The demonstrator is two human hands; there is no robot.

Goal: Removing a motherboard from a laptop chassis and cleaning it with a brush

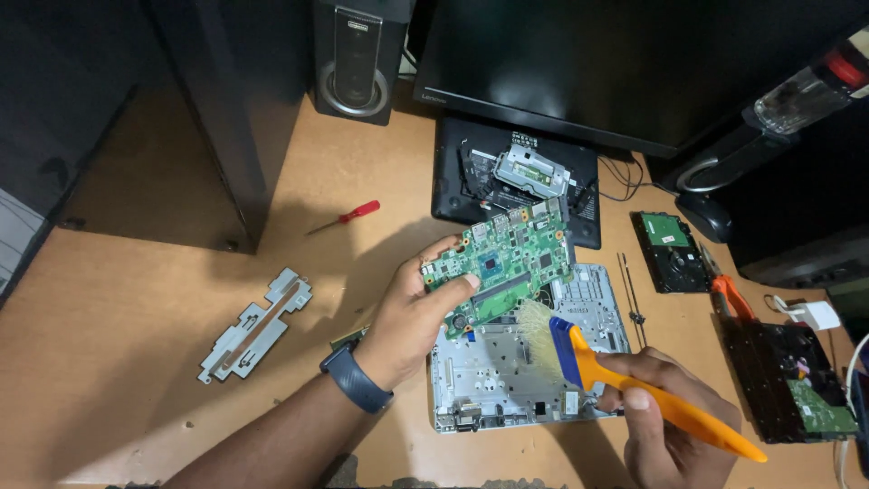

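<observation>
Wooden desk (136,362) under dim light carries a pulled-apart laptop. At centre, the green circuit board (503,263) is lifted off the surface and tilted, pinched at its lower-left edge by the left hand (412,317), thumb on top and fingers behind, so its face is turned toward the brush (597,362). The right hand (665,417), at five o'clock, is closed around the orange handle, with the pale bristles touching the board's lower edge. Directly beneath lies the grey laptop chassis (489,380). At nine o'clock rests a metal bracket (256,323), at eleven a red screwdriver (348,215), at three a hard drive (672,251). The monitor (625,63) at twelve is cut off, and the board's underside is hidden.
</observation>
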